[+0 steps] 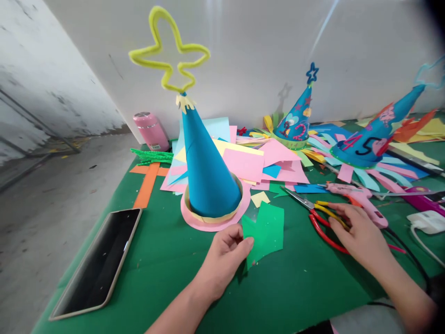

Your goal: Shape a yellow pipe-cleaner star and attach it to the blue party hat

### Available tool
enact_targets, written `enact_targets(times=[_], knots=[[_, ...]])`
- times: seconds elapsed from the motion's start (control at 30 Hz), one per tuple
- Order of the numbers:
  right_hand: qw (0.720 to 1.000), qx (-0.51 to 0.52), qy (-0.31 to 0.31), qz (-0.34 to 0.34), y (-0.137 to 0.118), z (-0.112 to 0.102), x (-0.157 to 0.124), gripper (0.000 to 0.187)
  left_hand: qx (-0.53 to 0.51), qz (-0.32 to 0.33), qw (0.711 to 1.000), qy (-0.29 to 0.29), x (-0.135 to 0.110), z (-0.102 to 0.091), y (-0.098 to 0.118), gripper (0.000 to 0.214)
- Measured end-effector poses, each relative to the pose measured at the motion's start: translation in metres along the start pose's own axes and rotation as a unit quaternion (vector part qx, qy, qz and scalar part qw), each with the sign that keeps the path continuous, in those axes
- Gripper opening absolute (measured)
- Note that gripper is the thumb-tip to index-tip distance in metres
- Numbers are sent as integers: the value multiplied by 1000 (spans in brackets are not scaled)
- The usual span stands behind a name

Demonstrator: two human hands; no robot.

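Grey floor (86, 185), then a phone (100, 260) by the green bench's (146, 278) left edge. Tall blue hat (210, 171) mid-bench looks half done: brim (208, 226) and yellow topper (191, 47) on, sides plain. Left hand (222, 264) pinches green paper (269, 232), front-edge side; right hand (363, 234) is on scissors (321, 229), can't tell if grip's closed. Two decorated hats (295, 118) near the back edge, pale wall (243, 55) behind.

The left hand (227, 253) hides part of the green paper (269, 227), the right hand (359, 232) part of the scissors (308, 203). The right edge crops a blurred, pale-blue star (420, 69); the label (155, 147) on the pink bottle (152, 130) is illegibly small.
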State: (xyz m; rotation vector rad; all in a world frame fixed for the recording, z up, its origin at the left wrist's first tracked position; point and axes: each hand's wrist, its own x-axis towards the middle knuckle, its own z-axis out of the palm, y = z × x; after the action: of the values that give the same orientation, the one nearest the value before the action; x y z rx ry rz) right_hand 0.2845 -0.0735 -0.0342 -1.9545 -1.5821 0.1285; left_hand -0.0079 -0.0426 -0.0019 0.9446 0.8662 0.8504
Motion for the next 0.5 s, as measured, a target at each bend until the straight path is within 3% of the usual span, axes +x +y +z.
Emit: enact_targets(times=[0.13, 0.23, 0.33, 0.5], knots=[[998, -51, -45, -5, 18, -6, 6, 30, -18, 2, 999, -33, 2, 0, -1, 17], [992, -43, -119, 10, 20, -10, 13, 34, -18, -12, 999, -48, 2, -1, -2, 16], [979, -102, -172, 30, 17, -12, 19, 43, -25, -24, 998, -61, 3, -2, -5, 18], [967, -178, -172, 57, 6, -12, 19, 49, -41, -12, 998, -41, 4, -1, -9, 21]])
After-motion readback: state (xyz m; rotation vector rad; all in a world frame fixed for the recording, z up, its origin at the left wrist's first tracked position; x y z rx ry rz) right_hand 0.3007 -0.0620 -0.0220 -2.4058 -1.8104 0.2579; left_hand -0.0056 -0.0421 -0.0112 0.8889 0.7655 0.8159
